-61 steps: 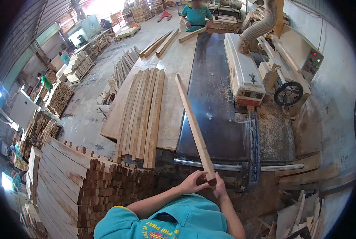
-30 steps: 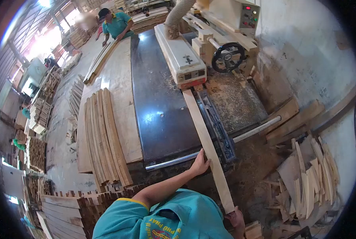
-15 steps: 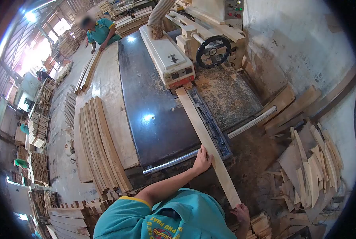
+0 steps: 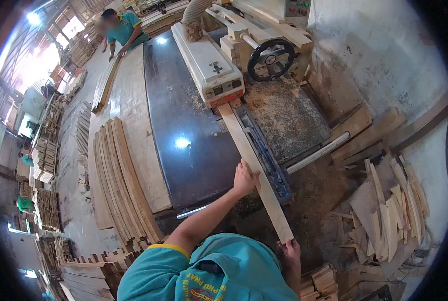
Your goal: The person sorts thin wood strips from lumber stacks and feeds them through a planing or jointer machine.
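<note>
A long, pale wooden board (image 4: pixel 259 170) lies along the machine's dark metal table (image 4: pixel 184 165), its far end under the white saw housing (image 4: pixel 209 70) with a red lower edge. My left hand (image 4: pixel 245 179) grips the board's left edge around mid-length, thumb on top. Down at the near end, which overhangs the table, my right hand (image 4: pixel 290 250) holds the board's end corner between thumb and fingers. A slotted metal guide (image 4: pixel 264 155) runs close along the board's right side. The housing hides the board's far end.
Several curved wooden strips (image 4: pixel 126 180) rest on a wooden side table (image 4: pixel 138 135) at left. Across from me, a co-worker (image 4: pixel 126 32) handles more strips (image 4: pixel 106 83). A black handwheel (image 4: pixel 270 60) sits beside the housing. Offcuts (image 4: pixel 389 220) pile on the floor at right.
The board has slid farther under the housing, away from me. Both my hands have moved forward with it. The co-worker's arms and strips have shifted slightly left in view.
</note>
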The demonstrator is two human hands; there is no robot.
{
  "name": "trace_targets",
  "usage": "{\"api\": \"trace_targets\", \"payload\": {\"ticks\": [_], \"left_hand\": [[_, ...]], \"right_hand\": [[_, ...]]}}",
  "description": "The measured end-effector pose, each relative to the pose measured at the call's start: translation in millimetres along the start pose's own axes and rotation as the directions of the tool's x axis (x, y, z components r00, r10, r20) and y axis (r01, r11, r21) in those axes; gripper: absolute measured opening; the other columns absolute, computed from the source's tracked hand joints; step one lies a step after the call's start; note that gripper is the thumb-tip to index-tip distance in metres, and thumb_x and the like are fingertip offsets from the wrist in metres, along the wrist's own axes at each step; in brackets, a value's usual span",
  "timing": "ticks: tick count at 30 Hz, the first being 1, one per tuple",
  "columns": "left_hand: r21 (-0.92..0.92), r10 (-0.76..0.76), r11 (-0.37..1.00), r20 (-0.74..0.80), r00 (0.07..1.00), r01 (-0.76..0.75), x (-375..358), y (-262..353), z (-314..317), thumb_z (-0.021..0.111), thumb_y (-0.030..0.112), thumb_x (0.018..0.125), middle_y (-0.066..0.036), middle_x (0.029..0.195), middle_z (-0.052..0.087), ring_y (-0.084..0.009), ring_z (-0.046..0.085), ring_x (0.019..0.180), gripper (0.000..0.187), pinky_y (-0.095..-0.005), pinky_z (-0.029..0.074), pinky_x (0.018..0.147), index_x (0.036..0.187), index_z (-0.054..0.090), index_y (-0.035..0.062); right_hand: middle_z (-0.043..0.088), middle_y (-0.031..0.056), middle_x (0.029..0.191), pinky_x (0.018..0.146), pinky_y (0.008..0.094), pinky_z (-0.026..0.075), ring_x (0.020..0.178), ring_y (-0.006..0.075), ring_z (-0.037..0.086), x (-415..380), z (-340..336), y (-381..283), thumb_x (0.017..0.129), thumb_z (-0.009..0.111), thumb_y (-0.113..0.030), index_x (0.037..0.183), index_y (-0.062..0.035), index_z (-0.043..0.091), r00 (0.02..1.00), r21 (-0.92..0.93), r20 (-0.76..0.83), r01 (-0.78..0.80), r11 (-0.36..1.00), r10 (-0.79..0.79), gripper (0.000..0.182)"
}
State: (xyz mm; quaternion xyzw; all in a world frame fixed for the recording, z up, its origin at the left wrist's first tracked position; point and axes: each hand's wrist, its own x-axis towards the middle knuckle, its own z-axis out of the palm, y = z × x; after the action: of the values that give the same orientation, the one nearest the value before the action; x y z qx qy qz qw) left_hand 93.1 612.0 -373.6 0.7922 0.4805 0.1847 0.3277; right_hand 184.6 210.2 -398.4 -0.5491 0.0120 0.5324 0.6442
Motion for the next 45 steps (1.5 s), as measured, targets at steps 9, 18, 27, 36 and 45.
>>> {"api": "trace_targets", "payload": {"ticks": [9, 18, 27, 36, 45], "left_hand": [[0.131, 0.037, 0.991, -0.051, 0.998, -0.030, 83, -30, -33, 0.076, 0.037, 0.085, -0.027, 0.114, 0.057, -0.0423, 0.054, 0.108, 0.091, -0.0468, 0.045, 0.096, 0.141, 0.032, -0.0202], [0.194, -0.043, 0.978, -0.162, 0.986, 0.075, 150, -61, -52, 0.073, 0.043, 0.087, -0.029, 0.123, 0.057, -0.0459, 0.053, 0.115, 0.079, -0.0524, 0.041, 0.104, 0.134, 0.041, -0.0119], [-0.214, 0.036, 0.972, -0.265, 0.964, -0.095, 16, -40, -110, 0.065, 0.031, 0.099, -0.015, 0.099, 0.063, -0.0295, 0.060, 0.092, 0.045, -0.0427, 0.048, 0.086, 0.132, 0.055, 0.0029], [-0.638, -0.587, 0.734, -0.421, 0.691, 0.234, -231, -134, -138, 0.060, 0.019, 0.102, -0.002, 0.084, 0.061, -0.0159, 0.056, 0.071, 0.024, -0.0302, 0.050, 0.069, 0.118, 0.060, 0.0019], [-0.705, -0.938, -0.341, 0.211, 0.275, -0.622, -345, -198, -177, 0.044, 0.047, 0.100, -0.012, 0.100, 0.060, -0.0255, 0.055, 0.085, 0.045, -0.0391, 0.048, 0.076, 0.111, 0.056, 0.0045]], "right_hand": [[0.071, 0.0157, 0.103, 0.070, 0.0353, 0.061, 0.080, 0.0253, 0.073, 58, 74, -2, 0.109, 0.049, -0.030, 0.120, -0.0001, 0.055, 0.995, -0.179, -0.089, 0.018, 0.984, -0.034, 0.033], [0.072, 0.0157, 0.079, 0.057, 0.0363, 0.060, 0.065, 0.0257, 0.073, 96, 153, -36, 0.111, 0.032, -0.046, 0.094, 0.0018, 0.060, 0.986, -0.390, -0.089, -0.162, 0.907, 0.138, 0.059], [0.071, 0.0145, 0.075, 0.053, 0.0356, 0.059, 0.061, 0.0245, 0.071, 148, 211, -55, 0.110, 0.028, -0.051, 0.090, 0.0016, 0.063, 0.990, -0.495, 0.002, -0.120, 0.860, 0.140, 0.066], [0.069, 0.0112, 0.072, 0.054, 0.0347, 0.056, 0.061, 0.0219, 0.069, 171, 253, -50, 0.106, 0.034, -0.061, 0.085, -0.0039, 0.061, 0.993, -0.428, 0.069, -0.059, 0.902, 0.097, 0.066], [0.070, 0.0108, 0.074, 0.054, 0.0329, 0.055, 0.063, 0.0214, 0.070, 115, 241, -3, 0.107, 0.033, -0.059, 0.091, -0.0035, 0.061, 0.926, -0.525, 0.295, -0.048, 0.850, 0.234, 0.064]]}}
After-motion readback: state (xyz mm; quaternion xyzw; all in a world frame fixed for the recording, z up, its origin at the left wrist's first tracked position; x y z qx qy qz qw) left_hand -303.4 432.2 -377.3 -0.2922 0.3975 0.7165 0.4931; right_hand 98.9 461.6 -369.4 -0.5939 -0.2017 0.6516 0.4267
